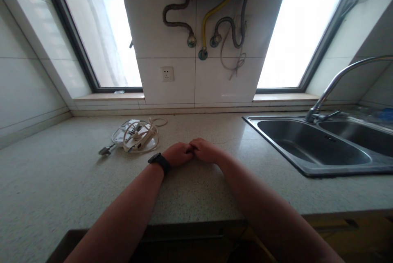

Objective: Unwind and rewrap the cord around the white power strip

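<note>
A: Grip?
B: Left hand (178,155) and right hand (205,150) together, touching; can't tell if anything's between.
A: Progress?
B: Nothing under way, I'd judge. Power-strip bundle (144,140) untouched at their ten o'clock: coiled, plug (106,150) unconnected.

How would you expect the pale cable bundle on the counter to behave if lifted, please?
The cable bundle would probably sag and shift, since it looks loosely looped. Its plug may dangle or swing, as it sticks out to one side. Rolling seems unlikely, because the bundle lies low on the counter.
</note>
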### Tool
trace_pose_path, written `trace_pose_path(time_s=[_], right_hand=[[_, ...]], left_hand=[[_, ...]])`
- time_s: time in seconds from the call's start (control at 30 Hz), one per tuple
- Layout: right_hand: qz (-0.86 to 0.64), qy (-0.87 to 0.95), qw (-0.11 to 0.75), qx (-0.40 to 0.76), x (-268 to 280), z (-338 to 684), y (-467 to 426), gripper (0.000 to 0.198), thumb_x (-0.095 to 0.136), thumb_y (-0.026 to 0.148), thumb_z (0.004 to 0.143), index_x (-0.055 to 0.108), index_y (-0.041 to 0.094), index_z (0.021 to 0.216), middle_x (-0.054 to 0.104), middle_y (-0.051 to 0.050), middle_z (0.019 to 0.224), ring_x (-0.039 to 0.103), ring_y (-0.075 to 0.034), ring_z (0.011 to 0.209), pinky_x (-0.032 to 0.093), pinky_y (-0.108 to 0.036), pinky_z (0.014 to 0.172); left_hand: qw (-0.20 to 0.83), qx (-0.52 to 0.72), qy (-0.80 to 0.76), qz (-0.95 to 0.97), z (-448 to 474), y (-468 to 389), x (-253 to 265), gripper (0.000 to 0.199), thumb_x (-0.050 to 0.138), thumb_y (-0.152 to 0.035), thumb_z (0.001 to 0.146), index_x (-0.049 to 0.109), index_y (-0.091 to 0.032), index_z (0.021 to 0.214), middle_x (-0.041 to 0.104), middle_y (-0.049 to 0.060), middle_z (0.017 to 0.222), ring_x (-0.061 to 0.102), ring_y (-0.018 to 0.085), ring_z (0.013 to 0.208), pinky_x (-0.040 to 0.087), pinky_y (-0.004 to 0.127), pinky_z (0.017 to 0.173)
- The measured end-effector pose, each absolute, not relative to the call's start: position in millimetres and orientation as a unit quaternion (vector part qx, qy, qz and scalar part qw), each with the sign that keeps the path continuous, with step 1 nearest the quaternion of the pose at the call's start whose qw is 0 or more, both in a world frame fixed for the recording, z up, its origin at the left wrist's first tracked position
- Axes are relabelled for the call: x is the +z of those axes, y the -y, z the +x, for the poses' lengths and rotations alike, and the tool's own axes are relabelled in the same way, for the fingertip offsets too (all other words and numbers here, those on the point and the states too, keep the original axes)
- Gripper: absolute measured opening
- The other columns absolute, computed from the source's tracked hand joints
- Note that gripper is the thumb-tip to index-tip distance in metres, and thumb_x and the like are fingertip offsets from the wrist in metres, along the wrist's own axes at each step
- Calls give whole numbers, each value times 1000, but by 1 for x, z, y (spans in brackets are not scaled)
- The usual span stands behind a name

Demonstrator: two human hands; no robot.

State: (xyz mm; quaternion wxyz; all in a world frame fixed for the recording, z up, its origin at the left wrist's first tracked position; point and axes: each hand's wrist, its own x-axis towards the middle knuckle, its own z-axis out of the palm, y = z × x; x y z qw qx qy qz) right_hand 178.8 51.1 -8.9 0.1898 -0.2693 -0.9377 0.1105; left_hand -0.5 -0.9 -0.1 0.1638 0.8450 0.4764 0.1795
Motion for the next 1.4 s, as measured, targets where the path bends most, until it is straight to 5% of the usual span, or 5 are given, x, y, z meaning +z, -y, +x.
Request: trace_pose_path(time_s=[0.77,0.97,1.1,1.27,1.4], right_hand=[[-432,887,165,19,-8,181,-5,32,49,21,93,65,17,121,60,-14,131,52,-27,122,37,-41,103],[-453,880,134,45,-19,202,59,51,38,33,100,47,17,147,42,-14,156,35,-30,145,23,-50,118],[-441,886,130,63,-19,223,107,59,41,40,100,40,15,153,34,-14,161,26,-31,151,16,-52,122],[-431,889,142,66,-18,240,158,57,41,39,100,42,13,152,35,-13,159,29,-28,150,20,-50,123],[-419,893,153,65,-18,251,186,59,50,31,95,42,17,152,36,-8,160,31,-26,149,22,-48,123]], left_hand=[[57,232,-554,797,5,20,-1,23,49,-24,88,71,-19,90,73,10,86,66,24,82,48,36,79],[4,175,-507,844,10,85,-1,36,54,-22,88,66,-20,121,66,12,124,59,26,117,44,41,104],[14,118,-508,853,2,141,-14,52,44,-34,99,43,-27,151,42,11,157,39,28,144,33,48,117],[-6,113,-502,857,-3,204,-27,55,45,-47,100,35,-39,154,31,7,163,31,31,149,32,54,119],[2,116,-484,867,-6,234,-24,63,53,-37,97,29,-40,156,27,5,164,31,30,149,34,55,117]])
